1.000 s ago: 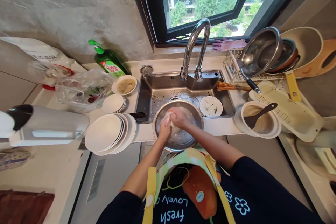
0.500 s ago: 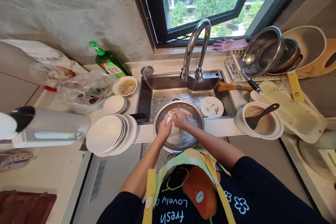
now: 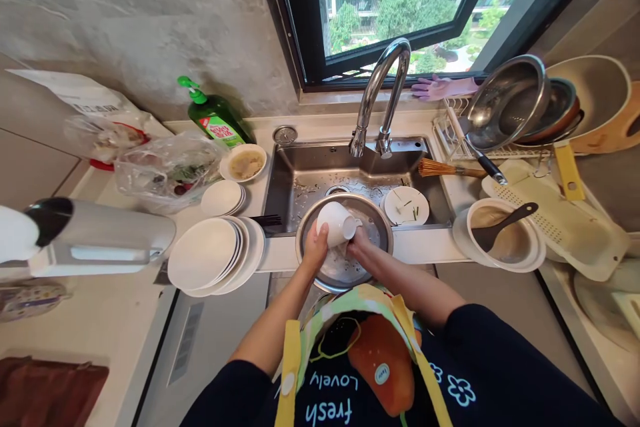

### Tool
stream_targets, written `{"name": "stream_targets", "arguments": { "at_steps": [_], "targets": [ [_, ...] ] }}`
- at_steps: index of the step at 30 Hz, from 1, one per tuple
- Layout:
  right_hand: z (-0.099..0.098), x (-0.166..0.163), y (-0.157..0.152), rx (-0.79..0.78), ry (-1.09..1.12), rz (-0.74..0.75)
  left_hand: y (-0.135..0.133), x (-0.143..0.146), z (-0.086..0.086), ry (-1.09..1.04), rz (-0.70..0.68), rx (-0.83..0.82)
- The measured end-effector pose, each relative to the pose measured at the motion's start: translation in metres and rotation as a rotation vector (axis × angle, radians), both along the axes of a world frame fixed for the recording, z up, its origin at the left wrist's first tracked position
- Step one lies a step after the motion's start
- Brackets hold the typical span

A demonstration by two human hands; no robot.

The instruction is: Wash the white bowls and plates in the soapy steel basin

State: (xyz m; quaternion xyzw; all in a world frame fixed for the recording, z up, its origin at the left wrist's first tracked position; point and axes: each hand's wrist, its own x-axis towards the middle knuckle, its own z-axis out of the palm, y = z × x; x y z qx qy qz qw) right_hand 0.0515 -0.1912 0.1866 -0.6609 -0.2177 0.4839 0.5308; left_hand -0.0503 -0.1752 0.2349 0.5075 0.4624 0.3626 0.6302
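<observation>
left hand (image 3: 316, 247) and right hand (image 3: 359, 242) are together: the left is clamped around the body of a white ceramic mug (image 3: 335, 223), the right pressed against its lower side beside the handle. the mug is tilted and held inside the rim of a round stainless steel basin (image 3: 369, 232) at 12 o'clock. the basin rests across a white counter strip (image 3: 425, 246) at the front of a brushed steel sink (image 3: 345, 168). in the sink at 1 o'clock lies a round white plate (image 3: 406, 205) with green flecks. a wide stack of white plates (image 3: 203, 253) stands at 10 o'clock. at 2 o'clock, a white bowl (image 3: 493, 257) holds a black spatula (image 3: 500, 227). a bamboo sink brush (image 3: 443, 169) lies on the sink edge at 1 o'clock. farther out, a chrome gooseneck faucet (image 3: 380, 100) rises at 12 o'clock, a green pump bottle of dish soap (image 3: 215, 121) stands at 11 o'clock, and a pink rubber glove (image 3: 443, 88) lies on the sill at 1 o'clock.
</observation>
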Motion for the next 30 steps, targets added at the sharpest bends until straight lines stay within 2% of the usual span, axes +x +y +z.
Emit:
{"name": "stream_targets", "arguments": {
  "at_steps": [4,6,9,11,14,17,19,22,24,26,28,30],
  "targets": [
    [-0.002,0.022,-0.002,-0.009,-0.063,0.039,0.013,-0.012,-0.002,-0.062,-0.301,-0.329],
    [-0.002,0.030,-0.002,0.015,-0.156,0.109,0.019,-0.017,0.002,-0.028,-0.396,-0.421],
    [-0.001,0.038,-0.003,0.027,-0.383,0.261,0.021,-0.021,0.006,0.022,-0.362,-0.407],
    [-0.001,0.039,-0.008,0.000,-0.625,0.404,0.017,-0.023,0.005,0.059,-0.306,-0.359],
    [-0.002,0.035,-0.022,-0.082,-0.968,0.651,0.012,-0.026,-0.003,0.097,-0.243,-0.279],
    [-0.006,0.027,-0.034,-0.106,-1.125,0.845,0.011,-0.028,-0.014,0.149,-0.158,-0.175],
    [-0.010,0.025,-0.034,-0.084,-1.082,0.827,0.011,-0.028,-0.020,0.229,-0.104,-0.081],
    [-0.008,0.028,-0.025,-0.079,-0.847,0.592,0.010,-0.026,-0.024,0.345,-0.041,0.043],
    [0.002,0.030,-0.020,-0.082,-0.644,0.405,0.009,-0.023,-0.024,0.400,-0.023,0.092],
    [0.018,0.027,-0.019,-0.007,-0.510,0.296,0.008,-0.020,-0.023,0.445,-0.023,0.129],
    [0.034,0.018,-0.021,0.166,-0.497,0.299,0.008,-0.016,-0.022,0.471,-0.031,0.156],
    [0.046,0.008,-0.023,0.317,-0.581,0.351,0.008,-0.013,-0.022,0.464,-0.046,0.168]
  ]
}}
